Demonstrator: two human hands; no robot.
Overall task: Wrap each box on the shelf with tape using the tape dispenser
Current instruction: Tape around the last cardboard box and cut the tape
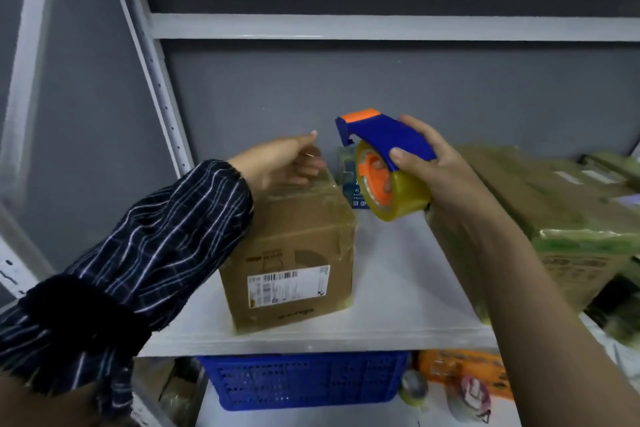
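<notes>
**Box (291, 253) under the left hand, dispenser waiting at its right**

The box stood on the white shelf (398, 270), left of centre, its labelled face to the front and its length running back toward the wall. Glossy tape already showed on its top and right edge. The left hand (277, 163) lay on the far end of the top, fingers loosely bent; whether they hooked over the edge could not be made out. Just right of that far corner and above the shelf, the right hand (436, 163) was wrapped round the tape dispenser (388, 166), its orange-tipped nose pointing left at the box without touching it. A short leftward drop would probably land it on top. Taped boxes (554, 211) sat further right, and a blue basket (304, 381) below.
</notes>
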